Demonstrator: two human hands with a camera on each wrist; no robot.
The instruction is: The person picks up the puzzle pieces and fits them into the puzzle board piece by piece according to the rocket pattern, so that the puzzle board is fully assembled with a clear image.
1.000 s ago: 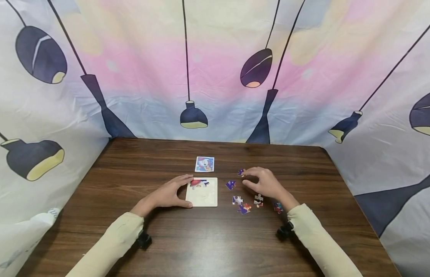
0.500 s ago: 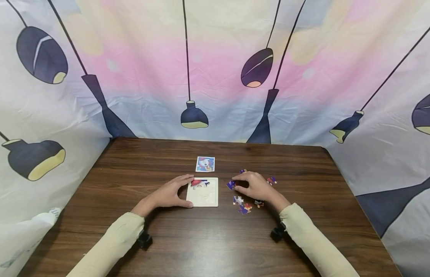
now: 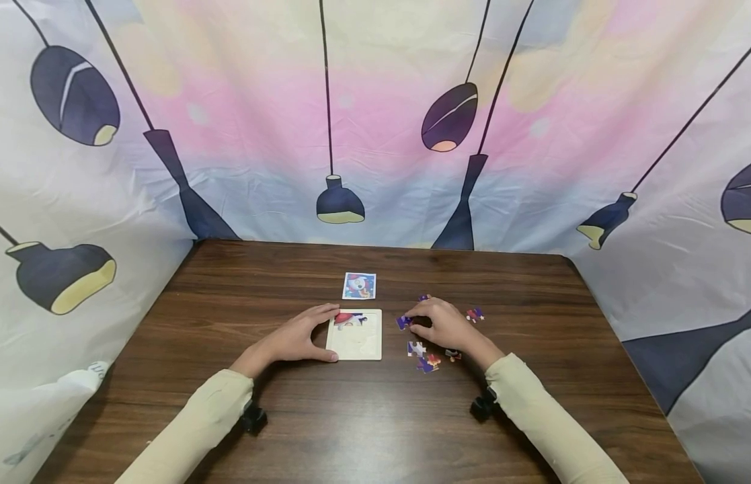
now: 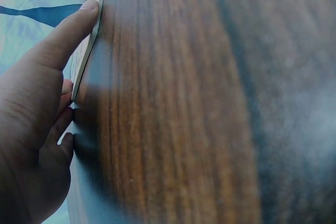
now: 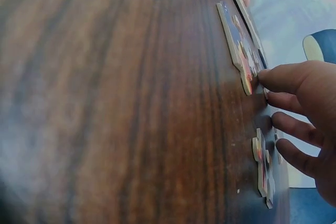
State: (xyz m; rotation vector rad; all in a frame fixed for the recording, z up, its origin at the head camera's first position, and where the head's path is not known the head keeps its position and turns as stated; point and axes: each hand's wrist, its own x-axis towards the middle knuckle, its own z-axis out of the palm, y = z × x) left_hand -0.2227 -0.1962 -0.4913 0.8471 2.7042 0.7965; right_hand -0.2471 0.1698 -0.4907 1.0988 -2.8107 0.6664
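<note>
My left hand (image 3: 293,336) grips the left side of a cream puzzle tray (image 3: 358,346), thumb at the near corner and fingers at the far one. Set in the tray's upper part are joined pieces showing a red hat (image 3: 349,318); bare tray shows below. To the right, my right hand (image 3: 442,324) pinches a purple puzzle piece (image 3: 402,323) at the table between thumb and index finger. In the left wrist view the thumb (image 4: 79,27) lies along the tray's edge. The right wrist view shows the other right fingers (image 5: 299,129) spread close over the table.
A small picture card (image 3: 360,286) lies behind the tray. Loose pieces surround the right hand: a white-and-purple one (image 3: 415,349), a purple-and-orange one (image 3: 429,364), a red-and-purple one (image 3: 475,314), and others partly covered by the hand. A patterned curtain (image 3: 254,168) stands behind the wooden table (image 3: 351,430).
My right hand has moved left and slightly nearer, from the far piece to the purple piece, uncovering the red-and-purple piece on the right. The left hand and tray have stayed put.
</note>
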